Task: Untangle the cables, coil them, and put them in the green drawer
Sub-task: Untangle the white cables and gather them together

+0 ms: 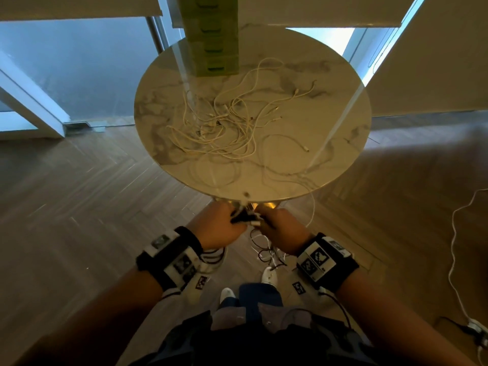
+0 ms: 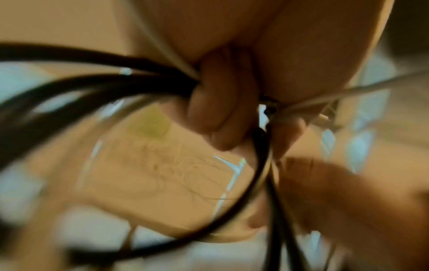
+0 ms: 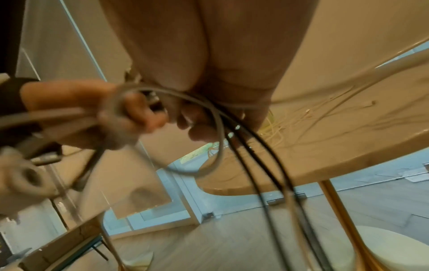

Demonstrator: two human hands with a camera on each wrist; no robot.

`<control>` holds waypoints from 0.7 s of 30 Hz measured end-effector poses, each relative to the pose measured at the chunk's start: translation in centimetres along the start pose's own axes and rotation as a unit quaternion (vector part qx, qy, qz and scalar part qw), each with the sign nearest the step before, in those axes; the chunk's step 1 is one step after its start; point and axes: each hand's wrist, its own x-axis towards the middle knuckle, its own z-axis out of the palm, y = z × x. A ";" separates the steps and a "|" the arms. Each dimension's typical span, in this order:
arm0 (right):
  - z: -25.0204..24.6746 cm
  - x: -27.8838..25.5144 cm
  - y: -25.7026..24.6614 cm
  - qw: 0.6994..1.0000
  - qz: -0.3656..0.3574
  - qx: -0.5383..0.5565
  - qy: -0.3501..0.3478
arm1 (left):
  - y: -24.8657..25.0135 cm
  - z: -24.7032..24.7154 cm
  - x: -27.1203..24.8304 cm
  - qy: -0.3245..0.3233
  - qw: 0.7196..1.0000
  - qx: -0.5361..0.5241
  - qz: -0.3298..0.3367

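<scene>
Just off the near edge of the round table [image 1: 343, 107], the left hand [image 1: 220, 228] grips looped black cables [image 2: 97, 86] while the right hand [image 1: 281, 229] seemingly pinches adjoining strands. Coiling is underway; next, wind the slack evenly, since white cables [image 1: 224, 133] remain tangled mid-table before the green drawer [image 1: 214, 66].

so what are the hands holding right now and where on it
Both hands, left and right, grip a bunch of black and white cables mid-length, loops hanging below.
</scene>
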 end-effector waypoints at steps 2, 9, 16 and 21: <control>0.1 0.1 0.9 0.999 -0.005 0.006 0.040 | 0.2 -1.3 -0.2 0.027 0.986 -0.164 -0.022; 6.2 -1.4 5.8 0.991 0.130 0.037 0.003 | 3.2 -5.3 -1.6 0.129 0.943 -0.302 0.052; 9.0 -3.3 10.1 0.966 0.245 -0.002 -0.085 | 6.0 -9.6 -3.5 0.221 0.891 -0.389 0.072; 8.6 -3.1 10.4 0.963 0.260 0.039 -0.059 | 6.9 -10.6 -4.5 0.229 0.907 -0.339 0.097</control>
